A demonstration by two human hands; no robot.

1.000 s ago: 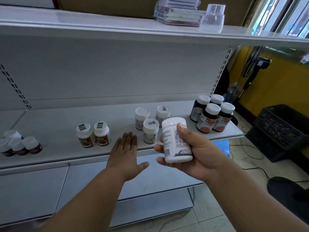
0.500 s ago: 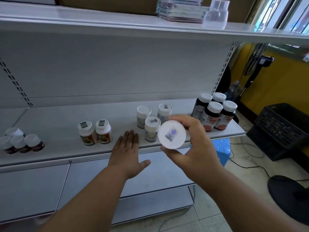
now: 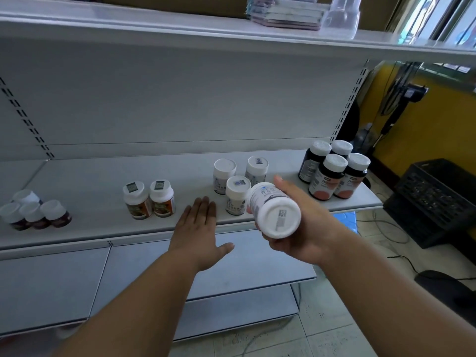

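Just off the front edge of the middle shelf [image 3: 103, 176], the right hand [image 3: 309, 228] grips a white bottle [image 3: 273, 210], fingers and thumb curled round its body. It is tipped on its side in the air, one flat end with a printed sticker turned to the camera, just in front of three white bottles [image 3: 238, 185] standing on the shelf. The left hand [image 3: 199, 235] lies palm down over the shelf edge, fingers straight and together, thumb spread, holding nothing. Four dark bottles [image 3: 334, 173] stand to the right.
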